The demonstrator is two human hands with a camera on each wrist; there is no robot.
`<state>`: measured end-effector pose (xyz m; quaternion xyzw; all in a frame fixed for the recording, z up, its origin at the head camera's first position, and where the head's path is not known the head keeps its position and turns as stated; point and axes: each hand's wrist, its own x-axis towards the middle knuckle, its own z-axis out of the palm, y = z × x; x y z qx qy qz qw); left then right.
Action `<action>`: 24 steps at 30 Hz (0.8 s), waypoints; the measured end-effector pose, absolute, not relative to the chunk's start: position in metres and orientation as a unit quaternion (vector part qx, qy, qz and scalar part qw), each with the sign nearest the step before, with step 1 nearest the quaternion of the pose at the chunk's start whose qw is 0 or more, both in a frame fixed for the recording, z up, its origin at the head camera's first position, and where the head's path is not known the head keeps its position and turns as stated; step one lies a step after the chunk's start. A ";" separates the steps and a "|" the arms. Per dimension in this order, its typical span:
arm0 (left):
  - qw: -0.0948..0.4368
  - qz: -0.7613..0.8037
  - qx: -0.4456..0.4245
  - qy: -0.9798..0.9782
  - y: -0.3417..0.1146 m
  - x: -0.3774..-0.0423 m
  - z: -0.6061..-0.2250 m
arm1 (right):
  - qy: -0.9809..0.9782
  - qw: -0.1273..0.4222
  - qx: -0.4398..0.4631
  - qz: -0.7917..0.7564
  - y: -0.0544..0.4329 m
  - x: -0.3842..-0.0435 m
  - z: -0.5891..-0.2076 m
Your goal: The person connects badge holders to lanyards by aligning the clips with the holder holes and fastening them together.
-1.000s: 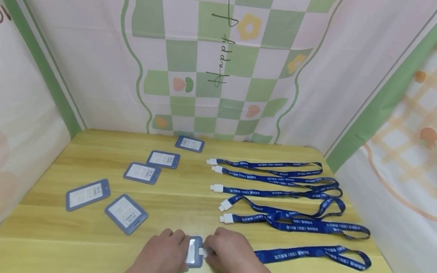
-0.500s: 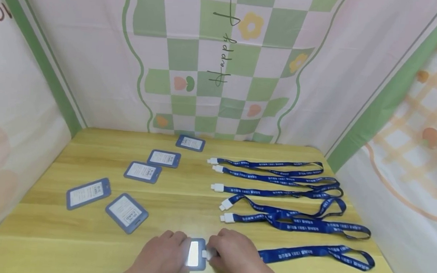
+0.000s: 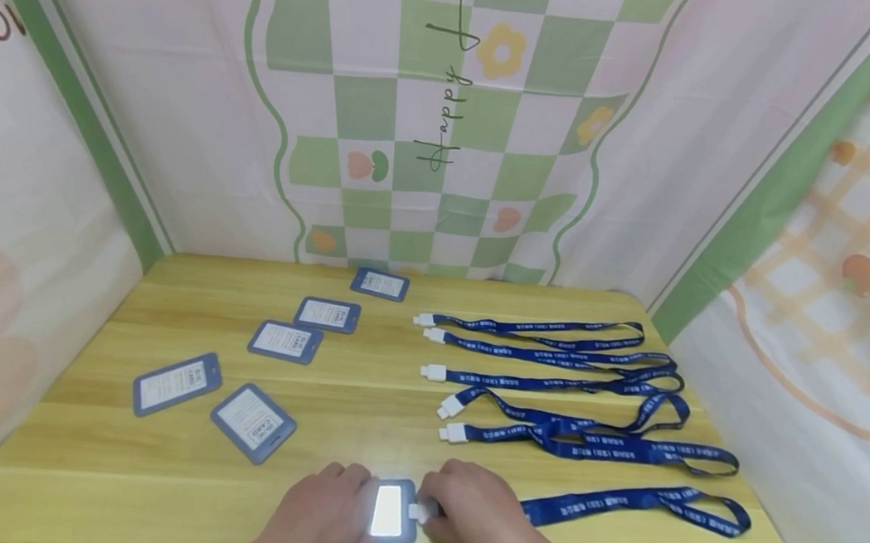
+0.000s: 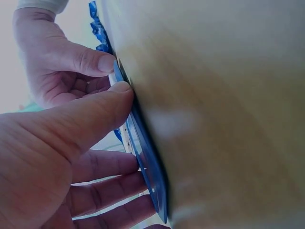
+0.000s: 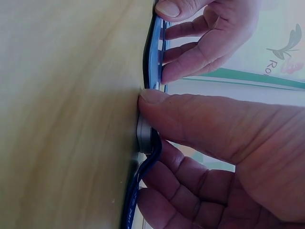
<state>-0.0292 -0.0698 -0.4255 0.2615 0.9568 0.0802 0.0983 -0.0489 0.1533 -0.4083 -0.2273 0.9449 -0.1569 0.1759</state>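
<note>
At the front middle of the table, my left hand grips a blue-framed ID badge holder by its left side. My right hand pinches the white clip of a navy lanyard at the holder's right end. In the head view the clip meets that end, and the strap runs right from under the hand to a loop. From the left wrist, the holder appears edge-on between thumb and fingers, close over the wood. The right wrist view has the thumb on the clip, partly covering it.
Several blue badge holders with printed cards lie on the left and back of the wooden table. Several navy lanyards with white clips lie on the right, ends pointing left. Printed curtains enclose the back and sides.
Both hands' work has shifted slightly right and toward the front edge. More of the badge holder shows, its card now glaring white. The right hand and its lanyard have slid a little right.
</note>
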 end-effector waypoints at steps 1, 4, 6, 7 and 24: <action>0.097 0.080 0.262 0.957 -0.070 -0.029 -0.426 | 0.945 0.179 -0.225 -0.159 0.153 -0.049 -0.408; 0.102 0.085 0.261 0.956 -0.070 -0.028 -0.426 | 0.944 0.186 -0.220 -0.160 0.154 -0.049 -0.408; 0.109 0.091 0.259 0.955 -0.070 -0.028 -0.425 | 0.944 0.189 -0.218 -0.160 0.154 -0.048 -0.408; 0.114 0.094 0.257 0.955 -0.071 -0.027 -0.425 | 0.944 0.191 -0.217 -0.160 0.154 -0.048 -0.408; 0.096 0.095 0.254 0.958 -0.070 -0.023 -0.428 | 0.942 0.212 -0.203 -0.165 0.160 -0.044 -0.407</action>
